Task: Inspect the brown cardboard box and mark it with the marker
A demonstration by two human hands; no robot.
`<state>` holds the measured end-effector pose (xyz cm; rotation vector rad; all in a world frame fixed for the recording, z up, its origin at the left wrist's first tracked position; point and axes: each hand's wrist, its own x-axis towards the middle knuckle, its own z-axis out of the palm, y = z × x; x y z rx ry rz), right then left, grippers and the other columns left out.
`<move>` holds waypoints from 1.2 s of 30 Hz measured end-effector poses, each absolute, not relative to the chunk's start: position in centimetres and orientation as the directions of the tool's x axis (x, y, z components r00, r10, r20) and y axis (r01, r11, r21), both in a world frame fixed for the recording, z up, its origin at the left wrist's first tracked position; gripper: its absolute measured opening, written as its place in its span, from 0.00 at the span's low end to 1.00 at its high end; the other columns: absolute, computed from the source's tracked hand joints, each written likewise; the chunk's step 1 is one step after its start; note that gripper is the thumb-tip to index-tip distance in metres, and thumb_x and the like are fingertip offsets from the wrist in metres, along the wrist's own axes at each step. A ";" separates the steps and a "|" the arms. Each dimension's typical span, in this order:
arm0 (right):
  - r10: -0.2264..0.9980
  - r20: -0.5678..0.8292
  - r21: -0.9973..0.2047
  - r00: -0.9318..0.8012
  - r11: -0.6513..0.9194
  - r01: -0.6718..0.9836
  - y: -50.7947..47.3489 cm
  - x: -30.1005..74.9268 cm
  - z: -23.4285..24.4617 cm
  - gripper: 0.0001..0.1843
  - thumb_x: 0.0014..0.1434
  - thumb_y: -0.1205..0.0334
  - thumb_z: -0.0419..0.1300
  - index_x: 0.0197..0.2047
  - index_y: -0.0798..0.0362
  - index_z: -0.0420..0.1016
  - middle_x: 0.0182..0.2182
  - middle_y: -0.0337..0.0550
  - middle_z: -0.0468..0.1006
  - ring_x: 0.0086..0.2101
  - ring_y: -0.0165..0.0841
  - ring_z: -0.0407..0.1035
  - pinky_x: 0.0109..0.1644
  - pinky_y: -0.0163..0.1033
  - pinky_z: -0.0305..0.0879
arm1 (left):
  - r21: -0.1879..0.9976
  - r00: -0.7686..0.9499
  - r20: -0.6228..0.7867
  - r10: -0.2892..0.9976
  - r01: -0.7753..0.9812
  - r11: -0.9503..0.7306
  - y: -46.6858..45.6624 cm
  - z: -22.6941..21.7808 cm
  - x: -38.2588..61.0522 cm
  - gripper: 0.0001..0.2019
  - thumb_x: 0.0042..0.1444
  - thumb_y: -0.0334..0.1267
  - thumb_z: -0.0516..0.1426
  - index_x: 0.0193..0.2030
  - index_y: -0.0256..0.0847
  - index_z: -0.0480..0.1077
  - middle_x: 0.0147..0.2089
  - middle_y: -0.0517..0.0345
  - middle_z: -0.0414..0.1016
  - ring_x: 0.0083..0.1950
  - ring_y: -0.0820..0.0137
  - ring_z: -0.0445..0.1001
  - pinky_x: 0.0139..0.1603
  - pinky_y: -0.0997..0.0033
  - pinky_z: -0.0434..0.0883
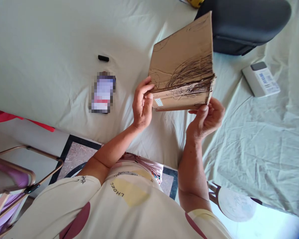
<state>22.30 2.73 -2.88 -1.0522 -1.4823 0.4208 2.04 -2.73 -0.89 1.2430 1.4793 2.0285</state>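
A brown cardboard box (181,53), flat-looking and scribbled over with dark pen lines, is held up tilted above the cloth. My left hand (143,104) pinches its left edge, thumb in front, close to a small patterned white sticker (158,102). At the lower right corner, where the edge looks worn, my right hand (206,118) grips the box between thumb and fingers. Part of the right fingers is hidden behind the cardboard.
A pale green cloth (52,43) covers the table. On it lie a blurred phone (103,93), a short black cylinder (103,58), a white and grey carton (261,79) and a black case (246,23). A metal-framed chair (27,166) and a round stool (236,204) stand below.
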 end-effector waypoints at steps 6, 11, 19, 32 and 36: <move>0.730 0.674 -0.710 0.111 0.599 0.370 3.0 22.5 -3.5 0.29 0.75 0.35 0.50 0.69 0.39 0.70 0.55 0.50 0.75 0.39 0.40 0.77 0.33 0.47 0.77 | 0.974 -0.602 0.226 0.766 0.150 -0.170 -2.7 -1.4 2.6 0.36 0.64 0.79 0.47 0.40 0.47 0.75 0.45 0.52 0.78 0.53 0.59 0.78 0.63 0.52 0.75; 0.802 0.597 -0.740 -0.019 0.560 0.372 2.2 21.5 -3.3 0.31 0.71 0.34 0.56 0.68 0.42 0.70 0.45 0.47 0.80 0.38 0.38 0.77 0.35 0.44 0.78 | 0.964 -0.540 0.262 0.800 0.099 -0.248 -3.0 -0.8 2.7 0.31 0.67 0.74 0.51 0.53 0.50 0.75 0.53 0.53 0.78 0.60 0.59 0.78 0.67 0.56 0.74; 0.917 0.322 -0.772 -0.237 0.399 0.494 1.7 20.9 -2.5 0.13 0.63 0.51 0.66 0.47 0.47 0.77 0.36 0.37 0.81 0.35 0.34 0.77 0.43 0.43 0.79 | 0.938 -0.509 0.345 0.789 0.149 -0.314 -2.3 -1.3 2.6 0.29 0.69 0.68 0.55 0.66 0.53 0.69 0.65 0.49 0.77 0.68 0.59 0.77 0.72 0.58 0.74; 0.881 0.365 -0.634 -0.302 0.473 0.612 2.1 21.1 -2.7 0.09 0.59 0.54 0.66 0.41 0.47 0.77 0.39 0.44 0.81 0.39 0.40 0.75 0.47 0.48 0.76 | 0.950 -0.546 0.305 0.780 0.117 -0.290 -2.0 -2.1 2.1 0.28 0.71 0.70 0.50 0.61 0.53 0.73 0.59 0.53 0.81 0.62 0.63 0.81 0.69 0.59 0.77; 0.871 0.333 -0.637 -0.361 0.490 0.595 1.8 21.0 -2.2 0.12 0.60 0.50 0.68 0.41 0.48 0.77 0.41 0.45 0.82 0.40 0.41 0.77 0.46 0.47 0.76 | 0.941 -0.572 0.337 0.748 0.188 -0.280 -1.8 -2.6 2.0 0.28 0.72 0.69 0.48 0.61 0.51 0.73 0.59 0.51 0.80 0.63 0.62 0.79 0.70 0.58 0.75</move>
